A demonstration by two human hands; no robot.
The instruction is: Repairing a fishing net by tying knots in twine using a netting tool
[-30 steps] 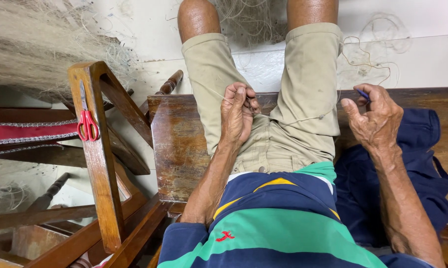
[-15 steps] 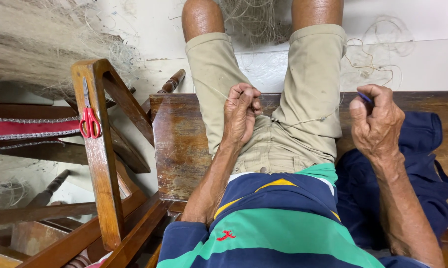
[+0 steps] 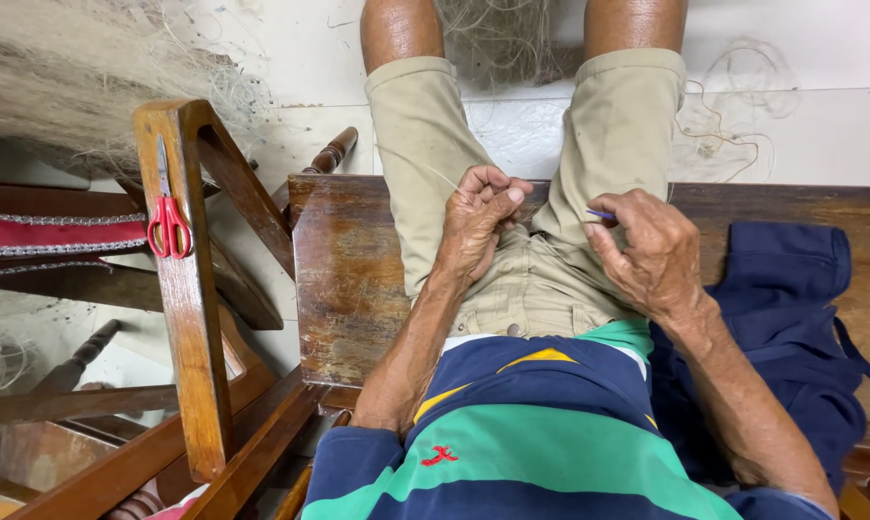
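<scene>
Two hands are working over the lap: the left hand (image 3: 478,217) is pinching one thin line (image 3: 445,179), the right hand (image 3: 647,252) one blue needle (image 3: 599,214) (one pair of red scissors (image 3: 168,223) is lying nearby).

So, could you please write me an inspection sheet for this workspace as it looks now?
Surface: worn wooden bench, person seated on it.
Job's things: thin pale line pinched by left hand; small blue tool in right hand.
Clutter: red scissors on a wooden frame; navy cloth on the bench.
Hands: both closed in pinch grips.
Cables: nothing seen.
Surroundings: fishing net heaped on pale floor.
</scene>
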